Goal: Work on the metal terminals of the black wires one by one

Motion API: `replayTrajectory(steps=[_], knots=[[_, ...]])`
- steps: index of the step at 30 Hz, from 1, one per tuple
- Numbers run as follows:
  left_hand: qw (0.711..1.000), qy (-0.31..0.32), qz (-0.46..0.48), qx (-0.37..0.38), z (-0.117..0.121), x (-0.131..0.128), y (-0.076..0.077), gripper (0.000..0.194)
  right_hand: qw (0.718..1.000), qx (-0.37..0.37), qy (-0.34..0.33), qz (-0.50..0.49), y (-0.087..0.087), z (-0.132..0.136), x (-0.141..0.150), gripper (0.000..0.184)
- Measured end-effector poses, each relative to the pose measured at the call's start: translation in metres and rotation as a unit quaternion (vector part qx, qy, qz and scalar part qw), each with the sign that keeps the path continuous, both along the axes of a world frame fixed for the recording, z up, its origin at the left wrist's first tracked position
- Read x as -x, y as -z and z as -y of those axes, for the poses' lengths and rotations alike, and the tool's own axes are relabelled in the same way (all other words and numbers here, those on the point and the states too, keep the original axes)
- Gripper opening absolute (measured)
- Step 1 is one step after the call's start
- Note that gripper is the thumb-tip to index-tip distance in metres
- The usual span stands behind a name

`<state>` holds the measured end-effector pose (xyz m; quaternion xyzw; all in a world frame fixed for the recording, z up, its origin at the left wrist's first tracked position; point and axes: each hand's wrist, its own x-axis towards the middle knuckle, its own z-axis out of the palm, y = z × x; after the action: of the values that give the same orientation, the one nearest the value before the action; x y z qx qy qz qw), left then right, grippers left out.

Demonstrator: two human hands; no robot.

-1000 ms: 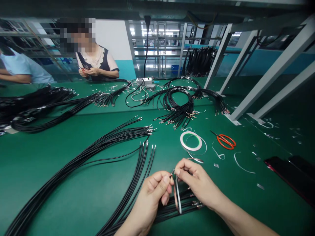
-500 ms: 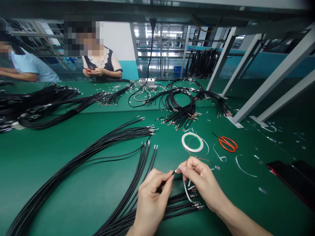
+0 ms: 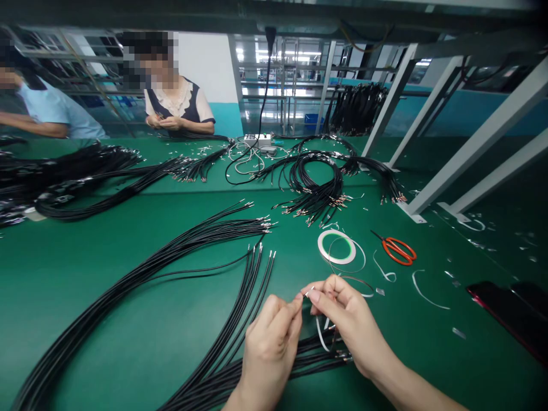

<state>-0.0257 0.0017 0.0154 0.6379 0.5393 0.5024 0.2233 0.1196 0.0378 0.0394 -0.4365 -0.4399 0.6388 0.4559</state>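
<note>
My left hand (image 3: 272, 342) is closed in a pinch around a black cable, close to its end. The bare silvery tip (image 3: 308, 292) of that cable pokes out towards my right hand (image 3: 353, 322). Thumb and forefinger of the right hand are pressed together at this tip, and a narrow white strip of tape (image 3: 321, 334) hangs beneath the palm. A bundle of black cables (image 3: 226, 379) lies under both hands, its metal ends partly hidden by the right wrist. Just beyond my fingers is a flat roll of white tape (image 3: 321, 246) with a green inner ring.
Orange-handled scissors (image 3: 399, 251) lie right of the tape. More black cables (image 3: 141, 274) stretch across the left, and a coiled bundle (image 3: 338, 177) lies farther back. Grey metal legs (image 3: 475, 142) stand at right, near a dark phone-like object (image 3: 509, 319). Two people sit opposite.
My left hand has turned slightly and its fingers have closed up nearer the cable tip. The right fingers have shifted a little over the tip. The whole view has moved slightly.
</note>
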Motion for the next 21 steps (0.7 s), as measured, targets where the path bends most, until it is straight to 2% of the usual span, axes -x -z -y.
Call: replayTrajectory(steps=[4, 8, 10, 12, 14, 18, 21], knots=[[1.0, 0.007, -0.006, 0.024, 0.002, -0.002, 0.0, 0.026, 1.0, -0.007, 0.027, -0.014, 0.004, 0.0, 0.001, 0.04], [0.995, 0.001, 0.08, 0.065, 0.001, -0.006, -0.008, 0.018, 0.999, -0.024, 0.047, -0.014, 0.007, -0.003, 0.001, 0.04], [0.976, -0.005, 0.159, 0.148, -0.002, -0.006, -0.011, 0.013, 0.998, -0.034, 0.048, -0.019, 0.007, -0.004, 0.0, 0.041], [0.937, -0.001, 0.243, 0.25, -0.005, -0.004, -0.014, 0.02, 0.998, -0.041, 0.041, -0.027, 0.007, -0.006, -0.001, 0.041], [0.902, 0.007, 0.3, 0.31, -0.009, -0.001, -0.018, 0.027, 0.998, -0.038, 0.021, -0.04, 0.005, -0.007, -0.003, 0.04], [0.884, 0.009, 0.338, 0.322, -0.01, 0.002, -0.026, 0.029, 0.999, -0.027, -0.019, -0.037, 0.001, -0.009, -0.006, 0.04], [0.878, 0.011, 0.35, 0.328, -0.008, 0.003, -0.028, 0.029, 0.999, -0.028, -0.016, -0.025, -0.001, -0.008, -0.005, 0.039]])
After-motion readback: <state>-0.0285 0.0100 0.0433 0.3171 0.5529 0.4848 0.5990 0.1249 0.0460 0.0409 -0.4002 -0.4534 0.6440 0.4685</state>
